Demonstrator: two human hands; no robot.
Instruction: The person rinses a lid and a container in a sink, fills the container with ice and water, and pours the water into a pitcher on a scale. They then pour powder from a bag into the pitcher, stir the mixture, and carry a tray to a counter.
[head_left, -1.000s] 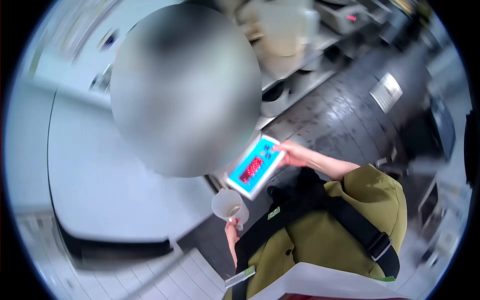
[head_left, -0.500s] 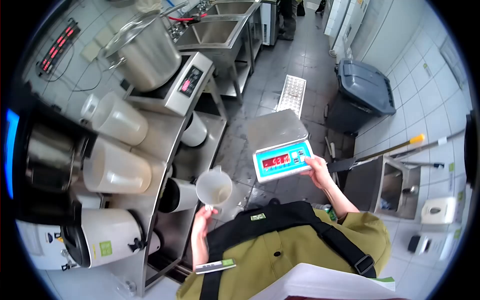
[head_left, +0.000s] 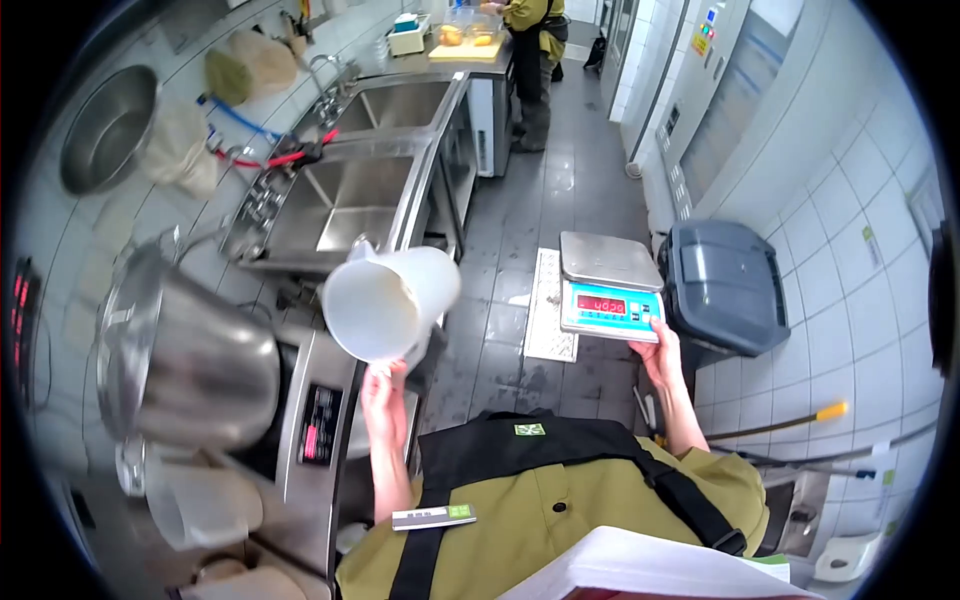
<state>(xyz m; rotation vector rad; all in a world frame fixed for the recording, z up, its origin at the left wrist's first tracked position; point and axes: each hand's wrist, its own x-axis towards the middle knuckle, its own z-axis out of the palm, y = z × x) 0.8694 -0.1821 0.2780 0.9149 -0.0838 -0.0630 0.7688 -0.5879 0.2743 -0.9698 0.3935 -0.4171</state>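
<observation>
My left hand (head_left: 386,402) is closed at the handle side of a translucent white plastic jug (head_left: 430,285). The jug is tilted over, its wide mouth facing me, and a little pale residue shows inside. My fingers partly hide the handle. On the other side, my right hand (head_left: 658,358) grips the front right corner of a digital scale (head_left: 612,312), thumb on top. The scale has a blue panel with lit red digits and a bare steel platform, and is held level in the air over the floor.
To the left are a steel double sink (head_left: 345,205), a large lidded pot (head_left: 195,350) on an induction cooker (head_left: 318,425), and a plastic jug (head_left: 205,505). A grey bin (head_left: 725,285) stands right of a floor drain grate (head_left: 545,290). A person (head_left: 530,80) stands further down the aisle.
I have moved forward along the aisle, bringing the sinks closer. The jug has risen and tipped. The scale stays in my right hand, and its digits differ.
</observation>
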